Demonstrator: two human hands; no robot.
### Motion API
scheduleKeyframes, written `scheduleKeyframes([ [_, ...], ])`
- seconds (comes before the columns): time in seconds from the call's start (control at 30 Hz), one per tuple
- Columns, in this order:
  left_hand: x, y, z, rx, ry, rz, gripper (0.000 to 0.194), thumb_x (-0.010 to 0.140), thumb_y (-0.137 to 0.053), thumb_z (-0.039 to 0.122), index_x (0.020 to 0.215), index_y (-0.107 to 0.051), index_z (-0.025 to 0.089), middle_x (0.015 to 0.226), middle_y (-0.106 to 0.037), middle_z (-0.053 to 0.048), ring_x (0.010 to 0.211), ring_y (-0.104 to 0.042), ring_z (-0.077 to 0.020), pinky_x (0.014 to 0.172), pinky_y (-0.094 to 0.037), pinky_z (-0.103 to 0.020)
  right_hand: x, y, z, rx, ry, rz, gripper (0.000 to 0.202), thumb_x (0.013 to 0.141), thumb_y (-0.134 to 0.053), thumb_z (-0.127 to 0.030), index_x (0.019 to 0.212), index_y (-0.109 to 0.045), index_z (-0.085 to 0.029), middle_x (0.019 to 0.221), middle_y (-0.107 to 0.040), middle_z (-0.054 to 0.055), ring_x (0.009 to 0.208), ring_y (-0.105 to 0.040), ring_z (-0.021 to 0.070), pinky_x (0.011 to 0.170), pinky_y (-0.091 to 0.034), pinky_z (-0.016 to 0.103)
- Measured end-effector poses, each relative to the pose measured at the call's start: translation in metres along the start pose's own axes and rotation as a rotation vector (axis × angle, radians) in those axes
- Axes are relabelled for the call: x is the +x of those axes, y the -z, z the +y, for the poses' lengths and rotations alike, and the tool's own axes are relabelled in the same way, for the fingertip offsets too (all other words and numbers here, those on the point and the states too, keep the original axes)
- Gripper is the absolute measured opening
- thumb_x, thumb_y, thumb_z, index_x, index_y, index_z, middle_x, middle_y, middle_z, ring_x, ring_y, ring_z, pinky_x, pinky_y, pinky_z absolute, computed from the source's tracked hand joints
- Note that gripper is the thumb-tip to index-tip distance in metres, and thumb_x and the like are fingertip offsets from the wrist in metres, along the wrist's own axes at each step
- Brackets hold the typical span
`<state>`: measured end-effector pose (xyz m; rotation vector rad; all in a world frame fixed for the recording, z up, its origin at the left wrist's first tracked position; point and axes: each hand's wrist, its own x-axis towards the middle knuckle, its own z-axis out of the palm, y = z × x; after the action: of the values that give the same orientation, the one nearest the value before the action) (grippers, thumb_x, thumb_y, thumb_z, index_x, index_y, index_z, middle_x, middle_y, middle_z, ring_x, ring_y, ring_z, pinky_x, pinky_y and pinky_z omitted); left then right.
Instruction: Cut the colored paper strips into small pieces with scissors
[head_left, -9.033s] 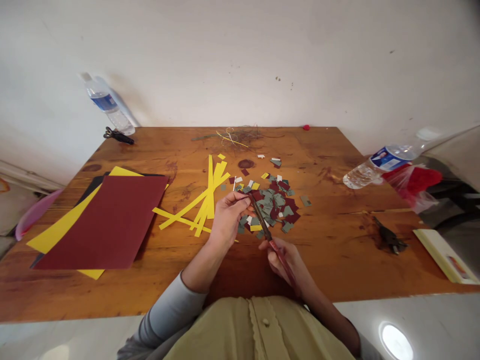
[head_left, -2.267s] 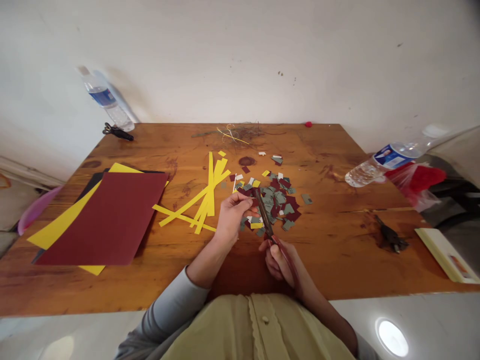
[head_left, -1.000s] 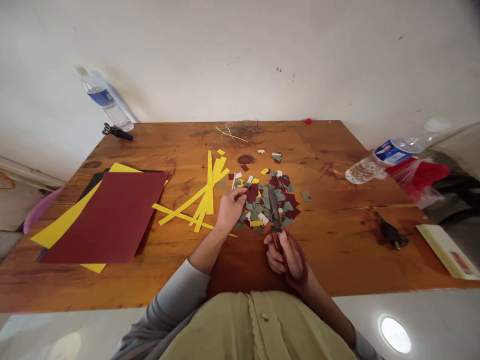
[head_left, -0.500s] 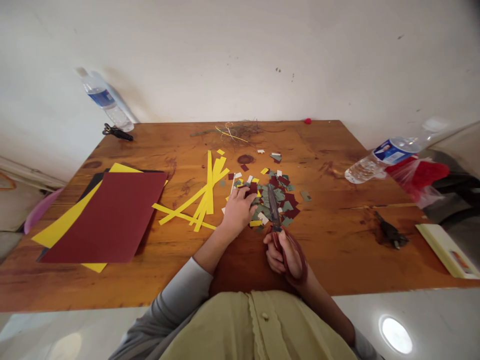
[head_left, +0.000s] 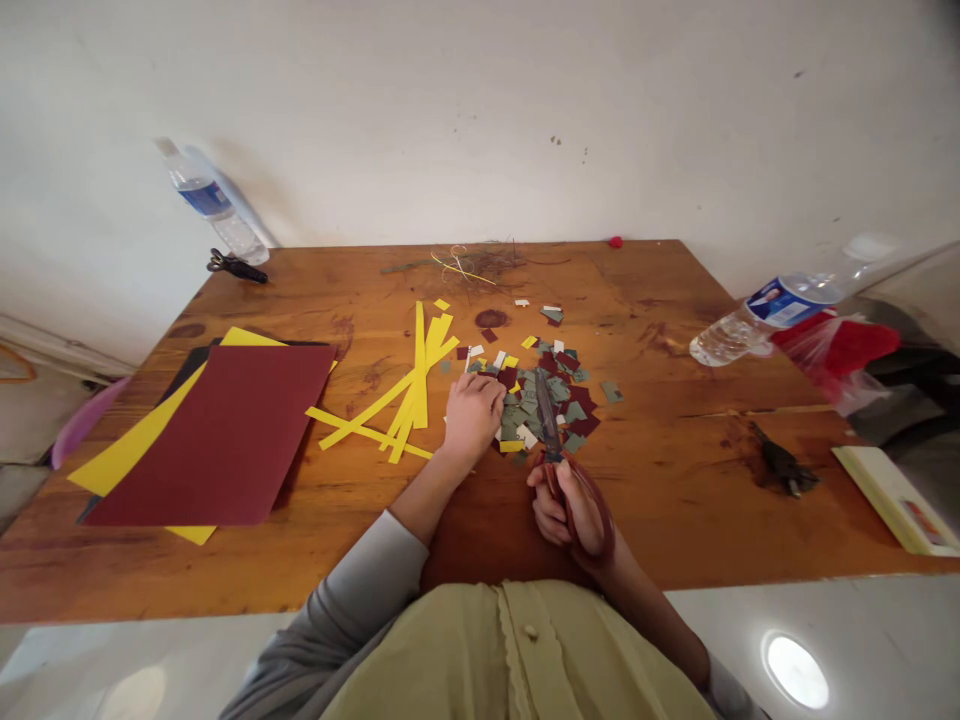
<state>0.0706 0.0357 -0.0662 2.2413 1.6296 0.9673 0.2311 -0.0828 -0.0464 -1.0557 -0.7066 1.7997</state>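
My right hand (head_left: 566, 510) is wrapped round the dark red handles of a pair of scissors (head_left: 548, 415). The blades point away from me, together, over a pile of small cut paper pieces (head_left: 576, 410) in grey-green, maroon, yellow and white. At the pile's left edge rests my left hand (head_left: 472, 415), its fingers bent and drawn together, palm down. What lies under its fingertips is hidden. A thin white strip (head_left: 469, 359) sticks up just beyond those fingers. Left of this hand, several long yellow paper strips (head_left: 420, 375) lie crossed over each other.
Maroon paper (head_left: 217, 435) tops a stack with yellow and dark sheets at left. Water bottles stand at back left (head_left: 214, 205) and right (head_left: 780, 305). A black tool (head_left: 236, 266), a dark plug-like object (head_left: 784, 465), a pale box (head_left: 896, 500) and thin twigs (head_left: 480, 265) lie around.
My left hand's fingers, spread over the pile before, have drawn together and back slightly to the left, uncovering more pieces. My right hand and the scissors stay in place.
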Motion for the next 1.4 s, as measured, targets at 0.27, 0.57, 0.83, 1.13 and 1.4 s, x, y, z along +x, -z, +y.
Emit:
scheduleKeyframes([
  [0.27, 0.0, 0.005, 0.003, 0.0, -0.011, 0.007, 0.031, 0.089, -0.056, 0.006, 0.11, -0.076, 0.019, 0.115, -0.074, -0.011, 0.112, -0.062, -0.0275, 0.099, -0.051, -0.044, 0.0, 0.0, 0.0, -0.005, -0.002, -0.008, 0.064, 0.076, -0.074, -0.08, 0.082, -0.063, -0.018, 0.046, -0.034, -0.014, 0.031, -0.021, 0.0019, 0.032, -0.023, 0.016],
  [0.57, 0.001, 0.005, 0.014, 0.093, 0.074, -0.187, 0.02, 0.093, -0.061, 0.015, 0.102, -0.078, 0.02, 0.123, -0.073, -0.012, 0.119, -0.061, -0.0308, 0.103, -0.051, -0.049, 0.0, 0.002, 0.002, 0.001, -0.016, -0.02, 0.064, 0.076, -0.074, -0.08, 0.083, -0.063, -0.018, 0.047, -0.034, -0.014, 0.032, -0.02, 0.0021, 0.032, -0.023, 0.016],
  [0.83, 0.002, 0.004, 0.008, -0.214, 0.111, 0.017, 0.016, 0.088, -0.061, 0.009, 0.089, -0.071, 0.021, 0.105, -0.076, -0.008, 0.107, -0.065, -0.026, 0.102, -0.052, -0.045, 0.0, 0.003, 0.0, -0.019, -0.007, -0.035, 0.061, 0.08, -0.071, -0.079, 0.084, -0.063, -0.018, 0.048, -0.033, -0.014, 0.032, -0.02, 0.0028, 0.032, -0.023, 0.017],
  [1.13, 0.008, 0.017, 0.014, -1.11, 0.56, 0.027, 0.015, 0.08, -0.075, 0.028, 0.091, -0.074, 0.018, 0.094, -0.078, -0.006, 0.089, -0.072, -0.019, 0.089, -0.055, -0.035, 0.0, 0.004, 0.003, -0.035, -0.009, -0.045, 0.064, 0.079, -0.07, -0.082, 0.084, -0.062, -0.018, 0.048, -0.034, -0.014, 0.032, -0.02, 0.0024, 0.032, -0.021, 0.017],
  [1.4, 0.011, 0.027, 0.008, -1.583, 0.802, -0.061, 0.026, 0.07, -0.086, 0.027, 0.086, -0.068, 0.016, 0.088, -0.08, -0.009, 0.079, -0.075, -0.0181, 0.087, -0.058, -0.035, -0.001, 0.003, 0.001, -0.047, -0.009, -0.054, 0.063, 0.08, -0.07, -0.08, 0.085, -0.063, -0.018, 0.049, -0.034, -0.013, 0.033, -0.02, 0.0027, 0.033, -0.02, 0.017],
])
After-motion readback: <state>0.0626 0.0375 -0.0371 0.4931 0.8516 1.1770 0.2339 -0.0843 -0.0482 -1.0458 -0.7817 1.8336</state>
